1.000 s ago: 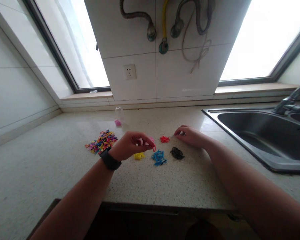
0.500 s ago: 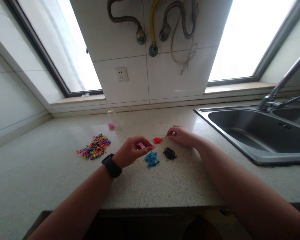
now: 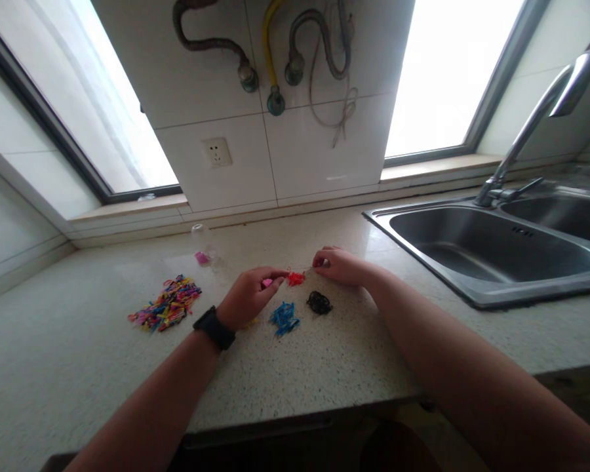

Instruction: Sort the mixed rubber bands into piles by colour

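My left hand [image 3: 250, 295], with a black watch on its wrist, pinches what looks like a red rubber band at the left edge of a small red rubber band pile [image 3: 295, 278]. Right of that pile, my right hand [image 3: 338, 265] rests on the counter with thumb and fingers curled together; whatever they hold is too small to make out. Nearer to me lie a blue rubber band pile [image 3: 284, 318] and a black rubber band pile [image 3: 319, 302]. Pink bands [image 3: 267, 283] and yellow bands [image 3: 252, 322] show partly behind my left hand.
A larger mixed pile of colourful rubber bands [image 3: 168, 304] lies on the left of the speckled counter [image 3: 324, 373]. Behind it is a clear container [image 3: 200, 237] with something pink [image 3: 201, 257] at its near end. A steel sink [image 3: 491, 252] with a tap [image 3: 516, 147] occupies the right.
My left hand has moved from above the blue pile to the edge of the red pile, carrying a red band. The view has turned rightward; my right hand stays beside the red pile.
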{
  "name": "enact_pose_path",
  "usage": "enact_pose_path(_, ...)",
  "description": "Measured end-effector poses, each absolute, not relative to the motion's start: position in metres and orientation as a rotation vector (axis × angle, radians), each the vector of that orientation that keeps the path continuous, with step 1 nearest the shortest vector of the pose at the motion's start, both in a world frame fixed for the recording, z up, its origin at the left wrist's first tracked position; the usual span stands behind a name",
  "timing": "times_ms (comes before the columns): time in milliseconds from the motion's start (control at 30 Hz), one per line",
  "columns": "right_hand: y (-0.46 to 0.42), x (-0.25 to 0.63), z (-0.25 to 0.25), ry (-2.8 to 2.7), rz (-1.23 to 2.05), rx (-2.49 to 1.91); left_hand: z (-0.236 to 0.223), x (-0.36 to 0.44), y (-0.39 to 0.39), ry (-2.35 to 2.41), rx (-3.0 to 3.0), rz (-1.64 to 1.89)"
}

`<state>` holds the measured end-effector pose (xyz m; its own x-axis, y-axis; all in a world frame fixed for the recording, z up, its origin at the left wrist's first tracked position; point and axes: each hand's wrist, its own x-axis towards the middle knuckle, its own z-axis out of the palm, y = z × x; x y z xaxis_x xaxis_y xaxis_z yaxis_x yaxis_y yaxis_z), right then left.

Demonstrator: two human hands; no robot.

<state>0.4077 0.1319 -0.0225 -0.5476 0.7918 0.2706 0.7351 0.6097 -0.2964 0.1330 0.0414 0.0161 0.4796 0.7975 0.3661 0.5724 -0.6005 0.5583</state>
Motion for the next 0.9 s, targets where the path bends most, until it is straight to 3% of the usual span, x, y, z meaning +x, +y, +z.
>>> enact_pose_path(367, 0.1318, 0.4068, -0.0218, -2.465, 0.202, -1.23, 0.0073, 0.138, 0.0497, 1.133, 2.88, 0.4)
enact_pose_path(900, 0.1319, 0.4068, -0.0213, -2.476, 0.193, -1.264, 0.0111, 0.1351, 0.0494, 1.093, 2.85, 0.419)
